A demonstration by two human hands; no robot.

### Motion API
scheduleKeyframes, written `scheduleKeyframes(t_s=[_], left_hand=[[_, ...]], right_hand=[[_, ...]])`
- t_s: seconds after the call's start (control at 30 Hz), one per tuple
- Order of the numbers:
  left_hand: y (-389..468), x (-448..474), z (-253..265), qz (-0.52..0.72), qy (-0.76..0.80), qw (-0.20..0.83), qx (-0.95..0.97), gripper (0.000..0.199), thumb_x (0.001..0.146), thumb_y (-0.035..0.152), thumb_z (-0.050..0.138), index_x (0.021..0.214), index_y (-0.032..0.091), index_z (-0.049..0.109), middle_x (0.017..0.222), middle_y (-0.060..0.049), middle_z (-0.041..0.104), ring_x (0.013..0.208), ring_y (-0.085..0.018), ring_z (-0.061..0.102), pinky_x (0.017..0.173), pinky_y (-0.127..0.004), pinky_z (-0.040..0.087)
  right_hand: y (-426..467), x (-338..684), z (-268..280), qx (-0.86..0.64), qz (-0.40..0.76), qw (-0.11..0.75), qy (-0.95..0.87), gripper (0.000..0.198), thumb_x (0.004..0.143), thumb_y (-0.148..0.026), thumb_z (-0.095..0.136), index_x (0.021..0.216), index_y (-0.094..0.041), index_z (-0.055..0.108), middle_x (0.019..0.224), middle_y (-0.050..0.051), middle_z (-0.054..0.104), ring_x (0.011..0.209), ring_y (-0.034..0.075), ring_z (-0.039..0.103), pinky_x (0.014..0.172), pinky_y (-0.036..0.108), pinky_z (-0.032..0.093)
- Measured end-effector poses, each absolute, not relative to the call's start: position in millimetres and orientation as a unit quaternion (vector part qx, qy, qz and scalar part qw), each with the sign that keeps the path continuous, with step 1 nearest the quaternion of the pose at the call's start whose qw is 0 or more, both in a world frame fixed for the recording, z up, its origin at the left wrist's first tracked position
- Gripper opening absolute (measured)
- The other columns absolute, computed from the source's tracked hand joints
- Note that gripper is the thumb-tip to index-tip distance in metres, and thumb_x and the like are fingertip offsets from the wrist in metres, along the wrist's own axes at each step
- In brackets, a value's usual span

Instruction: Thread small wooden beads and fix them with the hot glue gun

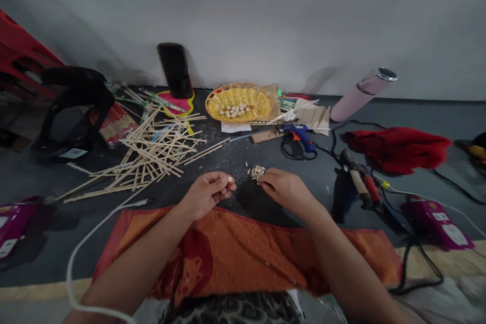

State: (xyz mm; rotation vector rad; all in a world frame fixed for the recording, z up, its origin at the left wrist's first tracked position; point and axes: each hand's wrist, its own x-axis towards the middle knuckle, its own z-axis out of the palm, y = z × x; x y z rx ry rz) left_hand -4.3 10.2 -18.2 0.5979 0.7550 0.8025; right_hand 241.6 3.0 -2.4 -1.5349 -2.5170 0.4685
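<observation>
My left hand (211, 191) is closed, pinching a few short pieces of wooden stick (230, 179) between thumb and fingers. To its right, my right hand (284, 187) rests at the edge of a small pile of short cut stick pieces (257, 172). Its fingers are curled together at the pile, and what they grip is hidden. In the yellow woven basket (216, 103) beyond the hands lies a group of small pale wooden clusters (234, 110). Long wooden sticks (152, 157) are heaped loosely to the left of my hands.
A blue glue gun (302, 137) lies behind my right hand. To the right are pliers (357, 174), a red cloth (398, 148) and a pink flask (359, 95). A phone (175, 70) leans at the back. An orange towel (243, 248) covers the front edge; a white cable (81, 248) crosses the left.
</observation>
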Motion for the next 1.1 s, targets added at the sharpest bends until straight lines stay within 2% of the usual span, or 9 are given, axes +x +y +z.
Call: scheduleKeyframes(t_s=[0.1,0.3,0.4,0.67,0.97,1.1], left_hand=[[10,-4,-19,0.373,0.352,0.809,0.288,0.019,0.075,0.029,0.069,0.08,0.01,0.068,0.074,-0.007,0.066,0.058,-0.006,0.051,0.062,-0.02,0.044],[6,-1,-20,0.348,0.351,0.812,0.31,0.02,0.074,0.028,0.07,0.082,0.01,0.068,0.075,-0.007,0.067,0.058,-0.007,0.054,0.06,-0.019,0.042],[4,1,-19,0.34,0.349,0.813,0.319,0.019,0.074,0.028,0.071,0.081,0.011,0.068,0.075,-0.006,0.067,0.058,-0.007,0.055,0.059,-0.019,0.041],[3,3,-15,0.326,0.34,0.812,0.346,0.02,0.074,0.03,0.07,0.079,0.01,0.068,0.075,-0.005,0.066,0.059,-0.008,0.055,0.058,-0.02,0.04],[2,3,-18,0.324,0.348,0.804,0.357,0.021,0.073,0.031,0.071,0.079,0.011,0.068,0.075,-0.005,0.067,0.059,-0.008,0.054,0.058,-0.021,0.038],[3,4,-18,0.321,0.352,0.798,0.368,0.02,0.074,0.03,0.07,0.078,0.011,0.068,0.075,-0.005,0.066,0.059,-0.008,0.053,0.058,-0.021,0.038]], right_hand=[[3,240,-1,-0.506,0.142,0.102,-0.845,0.019,0.091,-0.024,0.046,0.085,-0.019,0.064,0.087,0.007,0.063,0.083,0.016,0.059,0.072,0.025,0.043],[-8,220,8,-0.472,0.214,0.35,-0.78,0.01,0.087,-0.021,0.053,0.09,-0.02,0.063,0.091,0.005,0.061,0.083,0.014,0.058,0.072,0.025,0.047],[-15,203,7,-0.434,0.248,0.416,-0.76,0.007,0.085,-0.018,0.056,0.089,-0.02,0.062,0.087,0.005,0.06,0.082,0.014,0.058,0.071,0.026,0.048],[-17,189,-3,-0.41,0.272,0.428,-0.758,0.008,0.085,-0.015,0.056,0.087,-0.02,0.062,0.087,0.005,0.059,0.086,0.015,0.058,0.078,0.03,0.049],[-18,192,-2,-0.417,0.266,0.435,-0.752,0.006,0.083,-0.018,0.06,0.087,-0.02,0.062,0.087,0.005,0.06,0.082,0.015,0.058,0.072,0.028,0.05],[-18,192,-2,-0.405,0.259,0.425,-0.767,0.009,0.084,-0.014,0.056,0.087,-0.02,0.062,0.086,0.005,0.061,0.083,0.015,0.058,0.076,0.029,0.049]])
